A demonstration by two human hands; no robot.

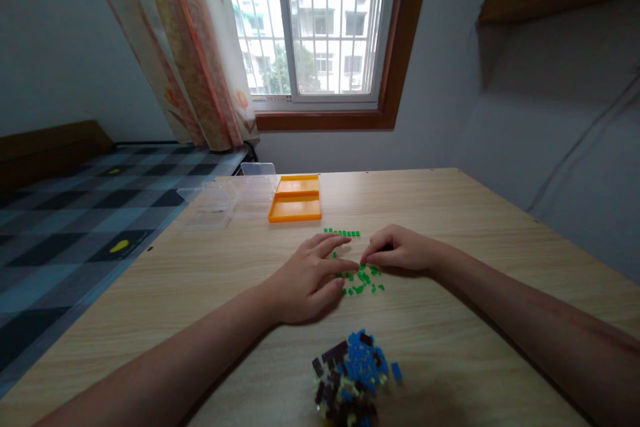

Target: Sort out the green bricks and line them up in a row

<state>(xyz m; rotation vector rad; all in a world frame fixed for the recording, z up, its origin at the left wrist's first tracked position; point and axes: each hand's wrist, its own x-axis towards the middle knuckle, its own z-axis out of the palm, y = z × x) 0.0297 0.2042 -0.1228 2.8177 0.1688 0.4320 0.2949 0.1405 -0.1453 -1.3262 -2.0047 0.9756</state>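
Note:
Small green building blocks [364, 277] lie scattered on the wooden table between my hands. Behind them runs a straight row of green blocks [345, 233]. My left hand [315, 277] rests over the left side of the scatter, fingers spread, its index fingertip close to the blocks. My right hand [395, 248] is at the far right edge of the scatter, thumb and index finger pinched together just above a green block. Whatever may be between those fingertips is too small to make out. Nearer to me sits a heap of blue, dark brown and pale blocks [363, 363].
An orange two-compartment tray [295, 218] stands toward the back of the table [450, 320]. Left of it are clear plastic boxes [205, 217]. A bed with a checked cover [100, 213] adjoins the table on the left, and a window [320, 27] is beyond.

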